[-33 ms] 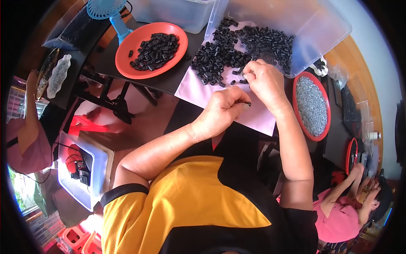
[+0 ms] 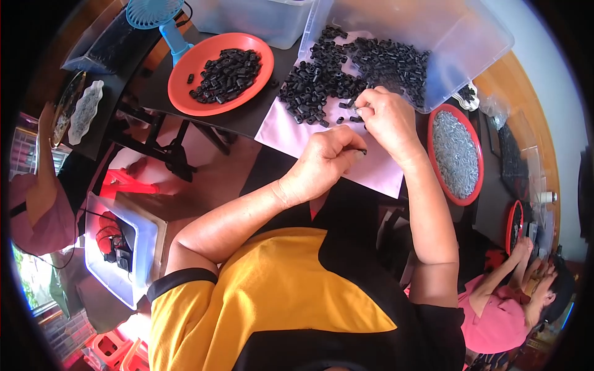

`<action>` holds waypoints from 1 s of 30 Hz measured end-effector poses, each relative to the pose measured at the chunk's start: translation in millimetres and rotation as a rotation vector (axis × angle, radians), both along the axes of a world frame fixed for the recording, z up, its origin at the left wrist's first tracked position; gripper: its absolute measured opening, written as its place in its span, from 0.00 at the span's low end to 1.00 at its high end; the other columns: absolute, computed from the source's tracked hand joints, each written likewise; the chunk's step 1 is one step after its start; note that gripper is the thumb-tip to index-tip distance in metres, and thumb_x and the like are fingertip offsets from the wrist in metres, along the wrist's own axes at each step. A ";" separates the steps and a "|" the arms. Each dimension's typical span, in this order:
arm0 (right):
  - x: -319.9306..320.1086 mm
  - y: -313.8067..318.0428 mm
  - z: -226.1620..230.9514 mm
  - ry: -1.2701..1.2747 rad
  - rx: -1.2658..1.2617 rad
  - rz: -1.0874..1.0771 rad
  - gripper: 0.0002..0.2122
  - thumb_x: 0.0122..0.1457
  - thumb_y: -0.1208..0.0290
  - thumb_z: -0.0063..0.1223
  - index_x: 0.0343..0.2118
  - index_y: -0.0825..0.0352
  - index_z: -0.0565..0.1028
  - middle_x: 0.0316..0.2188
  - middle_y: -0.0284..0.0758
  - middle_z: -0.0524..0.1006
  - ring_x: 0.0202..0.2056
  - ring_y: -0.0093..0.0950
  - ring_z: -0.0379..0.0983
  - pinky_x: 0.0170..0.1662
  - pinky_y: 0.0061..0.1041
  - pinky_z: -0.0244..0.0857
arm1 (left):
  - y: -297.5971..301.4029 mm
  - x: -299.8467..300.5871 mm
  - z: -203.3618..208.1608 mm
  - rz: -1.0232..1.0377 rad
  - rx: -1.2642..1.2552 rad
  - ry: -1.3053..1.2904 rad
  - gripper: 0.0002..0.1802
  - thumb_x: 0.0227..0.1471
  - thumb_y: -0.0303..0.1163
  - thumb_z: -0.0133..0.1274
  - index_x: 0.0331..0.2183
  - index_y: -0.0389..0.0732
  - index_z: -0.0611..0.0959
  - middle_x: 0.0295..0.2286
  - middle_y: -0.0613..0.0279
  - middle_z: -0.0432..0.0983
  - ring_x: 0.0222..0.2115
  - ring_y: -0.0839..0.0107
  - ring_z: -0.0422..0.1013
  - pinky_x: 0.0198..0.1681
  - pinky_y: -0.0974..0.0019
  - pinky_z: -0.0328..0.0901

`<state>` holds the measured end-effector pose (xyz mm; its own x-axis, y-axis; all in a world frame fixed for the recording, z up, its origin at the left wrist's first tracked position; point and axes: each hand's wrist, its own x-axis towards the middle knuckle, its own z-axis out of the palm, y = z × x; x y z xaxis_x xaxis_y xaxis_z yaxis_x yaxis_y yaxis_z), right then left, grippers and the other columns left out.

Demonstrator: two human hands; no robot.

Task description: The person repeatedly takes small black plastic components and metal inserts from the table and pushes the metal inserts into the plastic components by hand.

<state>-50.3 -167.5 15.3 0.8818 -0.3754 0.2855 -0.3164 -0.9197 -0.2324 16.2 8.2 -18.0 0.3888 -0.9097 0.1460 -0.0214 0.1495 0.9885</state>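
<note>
My left hand (image 2: 331, 157) is closed in a pinch over the pink cloth (image 2: 377, 176). A small black part (image 2: 363, 151) pokes out between its thumb and forefinger. Up and to the right, my right hand (image 2: 387, 117) is pinched too, its fingertips beside a few loose black parts; what sits in them is mostly hidden. Beyond both hands spreads a heap of short black tube-like parts (image 2: 315, 86), running into a tipped clear plastic bin (image 2: 470, 43). The two hands are apart from each other.
A red-orange plate (image 2: 179, 93) of black parts stands left, beside a blue fan (image 2: 176, 43). To the right lies a red tray (image 2: 432, 145) full of small silvery pieces. A person in pink (image 2: 495, 315) works at the lower right; another person's arm (image 2: 43, 148) shows far left.
</note>
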 end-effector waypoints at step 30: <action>14.6 7.1 -3.7 0.008 -0.009 0.105 0.04 0.57 0.69 0.55 0.29 0.63 0.76 0.28 0.35 0.80 0.31 0.41 0.77 0.35 0.42 0.68 | -0.7 -1.7 1.3 0.004 0.044 -0.027 0.07 0.56 0.25 0.57 0.38 0.34 0.82 0.31 0.66 0.73 0.28 0.79 0.71 0.32 0.72 0.69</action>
